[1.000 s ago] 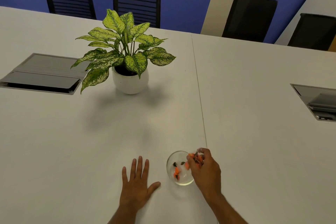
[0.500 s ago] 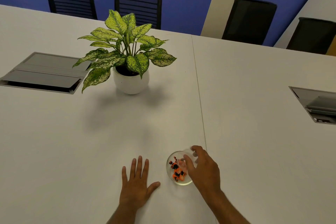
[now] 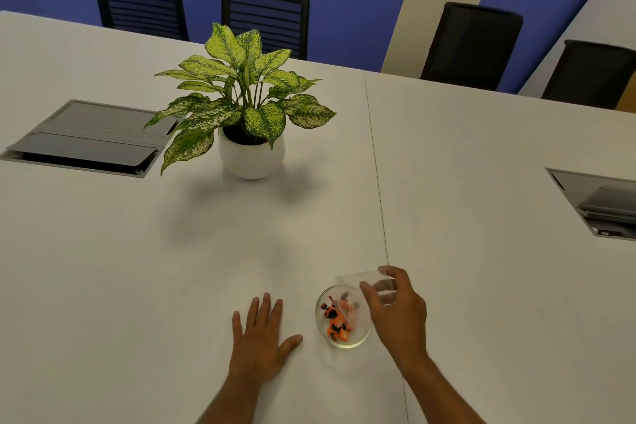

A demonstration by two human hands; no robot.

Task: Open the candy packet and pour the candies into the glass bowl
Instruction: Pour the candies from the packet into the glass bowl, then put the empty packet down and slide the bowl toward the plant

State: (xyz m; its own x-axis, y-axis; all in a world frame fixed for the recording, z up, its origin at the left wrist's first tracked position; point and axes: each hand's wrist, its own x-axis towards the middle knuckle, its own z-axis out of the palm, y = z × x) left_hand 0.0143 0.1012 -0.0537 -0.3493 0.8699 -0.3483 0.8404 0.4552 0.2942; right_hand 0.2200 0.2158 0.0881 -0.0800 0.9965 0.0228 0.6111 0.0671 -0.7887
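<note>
Pour looks finished: right hand (image 3: 395, 313) fingers (image 3: 370, 293) pinch the emptied candy packet (image 3: 358, 280) at the glass bowl (image 3: 344, 342)'s 1 o'clock rim, left hand (image 3: 261, 341) splayed flat on the worktop (image 3: 137, 286), so next lift the packet clear.

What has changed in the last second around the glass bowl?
The candies went from the packet into the glass bowl. The right hand lifted the clear packet, which now looks empty, up and to the right. The left hand stayed flat on the table; the bowl did not move.
</note>
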